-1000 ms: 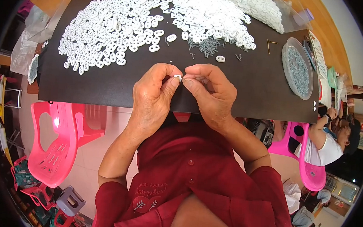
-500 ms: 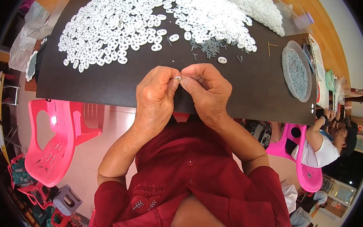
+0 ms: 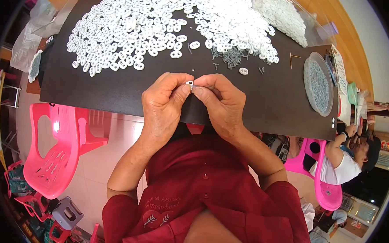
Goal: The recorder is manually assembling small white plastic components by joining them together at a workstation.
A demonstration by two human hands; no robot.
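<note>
My left hand (image 3: 162,102) pinches a small white oval piece with holes (image 3: 189,83) between thumb and forefinger. Close against it, my right hand (image 3: 225,104) grips a thin grey pin (image 3: 197,86) that points toward the piece. Whether the pin's tip sits inside the piece is too small to tell. Both hands are above the front part of the dark table (image 3: 108,88). Beyond them lie a spread of white two-holed pieces (image 3: 124,30), a heaped white pile (image 3: 232,22) and a cluster of dark grey pins (image 3: 231,57). One loose oval piece (image 3: 243,71) lies nearer.
A round clear tub (image 3: 307,92) of grey pins stands at the right, near an L-shaped brass-coloured rod (image 3: 291,60). A clear bag of white pieces (image 3: 281,18) lies behind. Pink chairs (image 3: 54,158) flank the front edge. Another person (image 3: 342,164) sits at far right.
My hands have drawn slightly apart, so the white piece and the grey pin between the fingertips now show more plainly. The view has shifted a little, moving the table's contents lower and right.
</note>
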